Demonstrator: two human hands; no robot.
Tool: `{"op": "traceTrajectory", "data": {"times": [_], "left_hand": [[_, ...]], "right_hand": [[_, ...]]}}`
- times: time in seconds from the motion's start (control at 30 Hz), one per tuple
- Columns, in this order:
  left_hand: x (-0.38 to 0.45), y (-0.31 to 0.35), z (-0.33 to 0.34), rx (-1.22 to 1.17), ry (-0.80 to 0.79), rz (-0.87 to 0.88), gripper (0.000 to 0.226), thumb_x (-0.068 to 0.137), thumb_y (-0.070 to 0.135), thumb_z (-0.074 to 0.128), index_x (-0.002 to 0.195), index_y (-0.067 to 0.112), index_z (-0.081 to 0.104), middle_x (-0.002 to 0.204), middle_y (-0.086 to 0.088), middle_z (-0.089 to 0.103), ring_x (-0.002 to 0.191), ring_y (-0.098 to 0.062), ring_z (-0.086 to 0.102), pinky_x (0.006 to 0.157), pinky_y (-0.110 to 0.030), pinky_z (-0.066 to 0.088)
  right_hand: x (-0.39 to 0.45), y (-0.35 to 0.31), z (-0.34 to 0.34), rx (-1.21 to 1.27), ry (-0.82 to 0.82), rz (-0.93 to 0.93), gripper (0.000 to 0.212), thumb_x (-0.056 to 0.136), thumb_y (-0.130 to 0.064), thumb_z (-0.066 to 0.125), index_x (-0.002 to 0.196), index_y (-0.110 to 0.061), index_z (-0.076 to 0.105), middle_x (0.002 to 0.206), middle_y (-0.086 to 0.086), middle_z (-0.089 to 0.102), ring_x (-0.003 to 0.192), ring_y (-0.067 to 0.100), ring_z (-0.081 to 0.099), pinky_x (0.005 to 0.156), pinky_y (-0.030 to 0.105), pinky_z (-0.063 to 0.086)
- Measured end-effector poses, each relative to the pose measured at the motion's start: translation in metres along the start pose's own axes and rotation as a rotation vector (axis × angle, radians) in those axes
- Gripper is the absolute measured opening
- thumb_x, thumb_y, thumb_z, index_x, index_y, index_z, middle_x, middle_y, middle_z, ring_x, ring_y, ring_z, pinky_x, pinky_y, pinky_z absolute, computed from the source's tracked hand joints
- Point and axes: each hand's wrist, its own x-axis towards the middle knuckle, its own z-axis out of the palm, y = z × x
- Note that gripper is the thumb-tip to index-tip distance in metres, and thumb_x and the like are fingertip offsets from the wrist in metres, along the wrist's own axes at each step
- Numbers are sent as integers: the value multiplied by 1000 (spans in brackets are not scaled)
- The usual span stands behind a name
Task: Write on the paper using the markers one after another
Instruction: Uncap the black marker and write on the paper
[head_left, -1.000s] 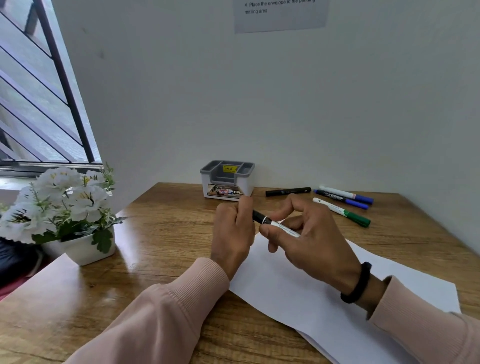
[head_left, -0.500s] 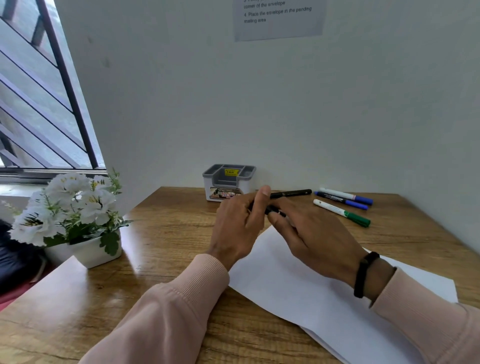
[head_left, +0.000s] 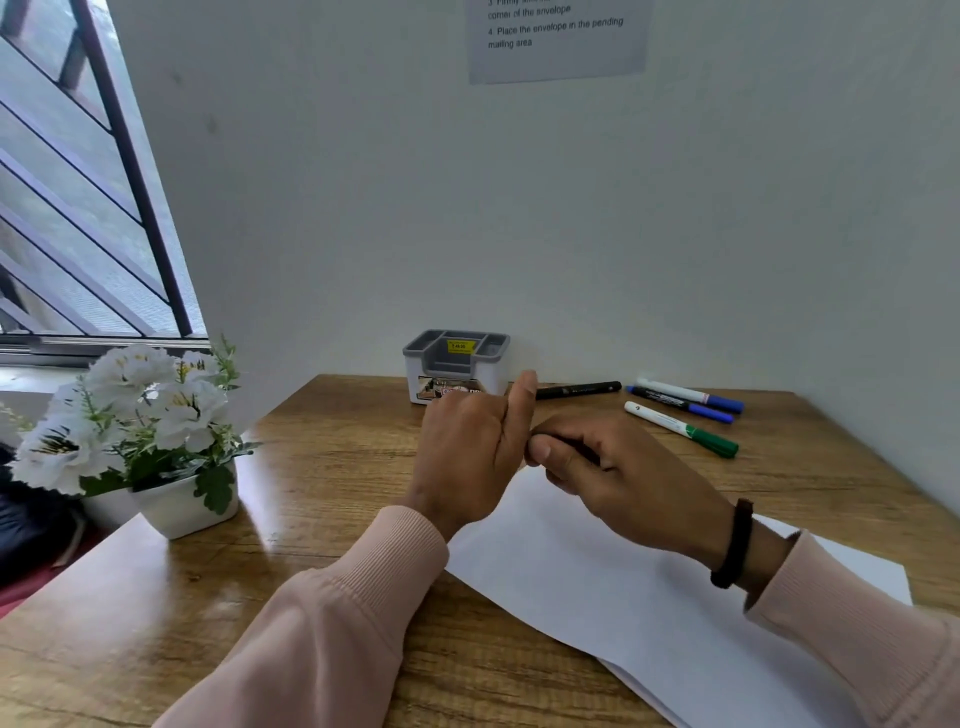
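paper (head_left: 649, 597) lies nearest us on the wooden desk (head_left: 311, 571), a white sheet set at a slant with more white edges showing beneath its near corner; our two pink sleeves cross the desk's front, and our right forearm lies over the sheet, a black band (head_left: 733, 545) round that wrist

just above the sheet's far corner our hands meet. our right hand (head_left: 613, 483) curls its fingers and thumb round a dark marker (head_left: 566, 441), of which we see only a short dark stretch between thumb and fingers. our left hand (head_left: 470, 447) sits against it with its fingers folded and its thumb raised; whether it grips the marker's end we cannot tell, as the hand hides that part

to our left a white pot of white flowers (head_left: 140, 415) stands at the desk's edge, near the window (head_left: 67, 182)

farther back lie the other markers: a green-capped marker (head_left: 680, 428) nearest, two blue-capped markers (head_left: 685, 400) just beyond it, side by side, and a black marker (head_left: 579, 388) lying flat toward the middle. a grey and white organiser (head_left: 457, 364) stands by the wall, behind our left thumb

on the wall above hangs a printed notice (head_left: 558, 36), cut off by the top of our view
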Motion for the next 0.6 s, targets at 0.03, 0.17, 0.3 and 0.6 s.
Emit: {"op": "traceTrajectory", "data": {"times": [0.03,0.17,0.3,0.6], "left_hand": [[0,1,3,-56,-27,-72,68,110,41,34,47,16,46,42,0,47,39,-17,46,47,-29,37],[5,4,7,-239,-179,-403,67,110,47,35,51,15,46,50,-1,50,46,-14,44,53,-34,39],[2,10,13,-26,-172,-472,64,110,47,30,57,17,48,58,-1,57,53,-16,53,52,-27,34],[5,-70,-58,-139,261,-790,76,108,57,29,76,0,67,76,-27,68,65,-40,61,65,-41,48]], "right_hand": [[0,0,3,-125,48,-33,33,106,-37,47,106,-21,75,84,-9,75,72,11,64,67,37,53],[-7,1,7,-600,185,-190,42,103,-41,39,110,-19,74,93,1,79,72,21,71,60,39,59],[-2,5,18,-755,163,-178,31,103,-36,51,105,-16,74,87,4,78,65,24,70,54,40,59],[-20,-1,-22,230,253,344,34,106,-33,53,84,-19,75,55,-9,52,47,4,42,53,25,34]]}}
